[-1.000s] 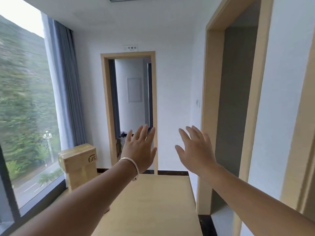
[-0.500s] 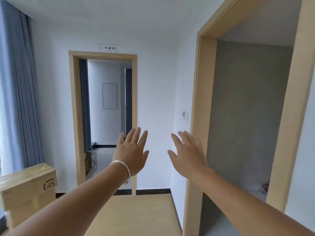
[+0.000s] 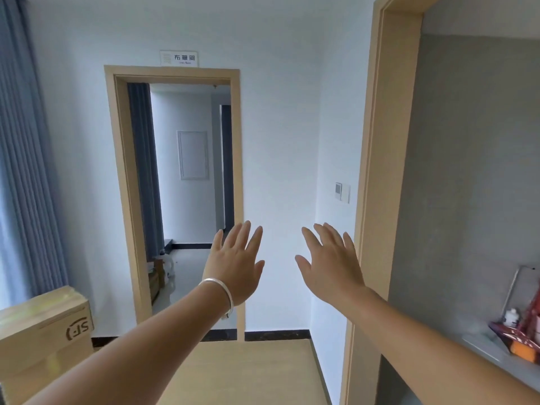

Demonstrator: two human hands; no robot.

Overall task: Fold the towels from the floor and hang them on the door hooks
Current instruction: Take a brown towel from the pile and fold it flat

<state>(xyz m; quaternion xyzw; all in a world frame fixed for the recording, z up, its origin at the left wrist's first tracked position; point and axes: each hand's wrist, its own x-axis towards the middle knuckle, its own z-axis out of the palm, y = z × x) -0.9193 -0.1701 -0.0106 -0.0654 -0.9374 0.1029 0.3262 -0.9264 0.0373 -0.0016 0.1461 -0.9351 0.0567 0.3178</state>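
Observation:
Both arms reach forward at chest height with nothing in them. My left hand [image 3: 235, 263], a silver bangle on its wrist, has straight spread fingers and shows its back. My right hand [image 3: 330, 263] is held the same way, a short gap to the right of it. No towel, door leaf or hook appears in the head view. An open doorway [image 3: 181, 200] with a light wood frame lies straight ahead, behind the left hand.
A light wood table top [image 3: 248, 372] lies below my arms. A cardboard box [image 3: 43, 331] stands at lower left beside grey curtains [image 3: 26, 171]. On the right, a second wood-framed opening [image 3: 377, 185] leads to a grey ledge [image 3: 491, 352] with a bottle and red items.
The view has swung to the right: the window has left the frame and the right-hand room with its ledge has come into sight. Both hands stay raised and spread.

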